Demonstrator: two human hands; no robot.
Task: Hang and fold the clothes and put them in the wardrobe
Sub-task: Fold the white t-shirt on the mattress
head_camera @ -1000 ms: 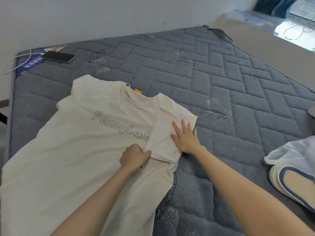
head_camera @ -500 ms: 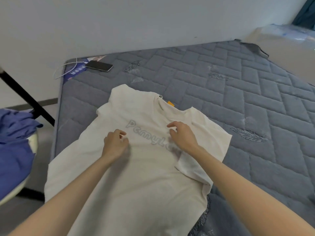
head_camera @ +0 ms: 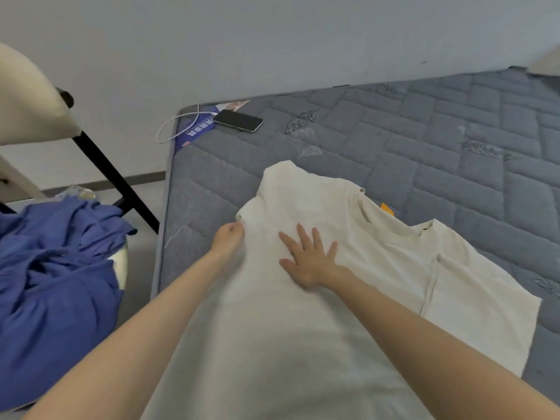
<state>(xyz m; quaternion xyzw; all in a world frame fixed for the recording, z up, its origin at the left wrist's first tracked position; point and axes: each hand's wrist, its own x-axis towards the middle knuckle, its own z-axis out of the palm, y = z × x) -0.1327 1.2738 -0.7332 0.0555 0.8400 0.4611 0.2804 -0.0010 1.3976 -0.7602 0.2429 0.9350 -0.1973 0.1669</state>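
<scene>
T-shirt [head_camera: 303,328], cream-coloured, is lying spread out on the grey quilted mattress [head_camera: 424,140], its neckline [head_camera: 394,229] pointing toward the wall [head_camera: 272,40] and its body running back toward the camera. An orange tag [head_camera: 387,209] is peeking out just beyond the neckline.

Left hand [head_camera: 228,241] is working at the shirt's left edge, right below the short sleeve [head_camera: 272,189]. Its fingers are curled in and pinching the cloth there. Right hand [head_camera: 309,259] is lying flat on the chest of the shirt, just beside the left hand, with its fingers straight, spread wide and pressing the fabric down onto the bed. Both bare forearms are reaching in from the bottom of the view.

Over on the shirt's right side, the other sleeve [head_camera: 472,298] is sitting folded in over the body, a seam line running down beside it.

Up at the far corner of the mattress a dark phone [head_camera: 238,120] is resting, a white cable [head_camera: 178,125] looping from it over the edge, beside a blue printed label [head_camera: 197,131]. Off to the left, well apart from the bed, a blue garment [head_camera: 54,268] is lying heaped on a chair [head_camera: 27,95] with a cream back and black legs.
</scene>
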